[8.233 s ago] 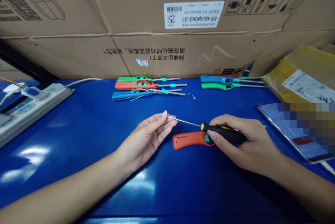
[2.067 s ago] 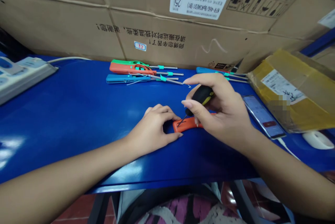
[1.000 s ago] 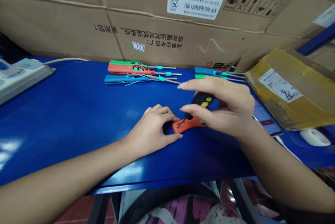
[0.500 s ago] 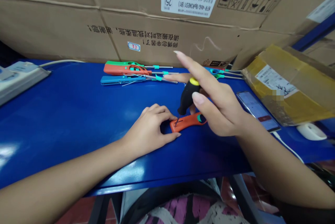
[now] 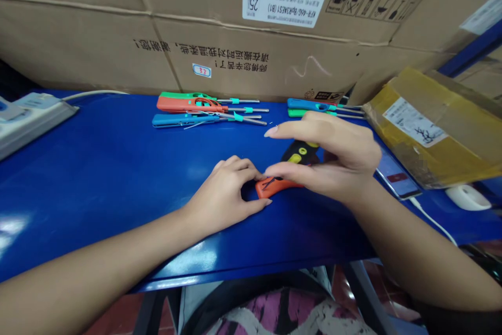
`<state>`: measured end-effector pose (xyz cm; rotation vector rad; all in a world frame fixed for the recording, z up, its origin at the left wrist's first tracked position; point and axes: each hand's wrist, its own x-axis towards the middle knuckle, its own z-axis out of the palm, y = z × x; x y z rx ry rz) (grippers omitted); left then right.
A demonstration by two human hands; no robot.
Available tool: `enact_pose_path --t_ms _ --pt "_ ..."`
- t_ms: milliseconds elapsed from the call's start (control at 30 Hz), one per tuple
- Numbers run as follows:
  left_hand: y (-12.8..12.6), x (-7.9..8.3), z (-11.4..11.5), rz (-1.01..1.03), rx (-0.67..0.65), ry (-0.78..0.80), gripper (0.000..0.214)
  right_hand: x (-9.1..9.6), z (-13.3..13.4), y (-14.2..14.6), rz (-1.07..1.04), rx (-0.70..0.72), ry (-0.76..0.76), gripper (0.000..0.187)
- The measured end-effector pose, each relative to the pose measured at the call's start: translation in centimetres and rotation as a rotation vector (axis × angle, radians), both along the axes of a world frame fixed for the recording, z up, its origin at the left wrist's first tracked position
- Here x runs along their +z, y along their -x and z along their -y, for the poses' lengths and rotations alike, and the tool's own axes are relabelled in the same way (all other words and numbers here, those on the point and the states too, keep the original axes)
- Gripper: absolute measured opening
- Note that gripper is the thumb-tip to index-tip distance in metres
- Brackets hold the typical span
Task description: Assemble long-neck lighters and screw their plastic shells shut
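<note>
An orange long-necked gas lighter (image 5: 281, 186) lies on the blue table, its handle end pinched between the thumb and fingers of my left hand (image 5: 225, 189). My right hand (image 5: 333, 160) holds a black and yellow screwdriver (image 5: 301, 152) above it. The screwdriver leans over to the right, with its thin shaft tip at the slot in the orange handle. My right index finger and thumb reach out to the left, while the other fingers are tucked behind the screwdriver. My right hand hides the far part of the orange lighter.
Green, orange and blue lighters (image 5: 192, 102) lie along the back of the blue table (image 5: 105, 168), with more lighters (image 5: 309, 105) behind my right hand. A large cardboard box (image 5: 219, 42) stands behind. To the right are a taped box (image 5: 451, 131), a phone (image 5: 400, 175) and a white mouse (image 5: 467, 197); a power strip (image 5: 35, 120) sits left.
My right hand has turned and lowered, tipping the screwdriver from nearly upright over to the right. My left hand stays on the orange lighter.
</note>
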<state>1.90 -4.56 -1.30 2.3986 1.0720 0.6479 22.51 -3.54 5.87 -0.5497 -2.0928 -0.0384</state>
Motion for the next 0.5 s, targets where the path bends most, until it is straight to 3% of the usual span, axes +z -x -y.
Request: enact_pose_path --t_ms 167,333,500 --pt "-0.08 0.12 -0.1 -0.002 -0.008 0.016 0.023 0.61 0.58 0.03 0.163 0.08 0.164 0.043" --pt "-0.12 0.01 -0.15 0.001 -0.005 0.022 0.025 0.45 0.58 0.09 0.076 -0.009 0.043 0.03" --pt "-0.06 -0.03 -0.03 0.009 -0.01 0.007 0.026 0.35 0.06 -0.42 0.165 0.062 0.241 0.047"
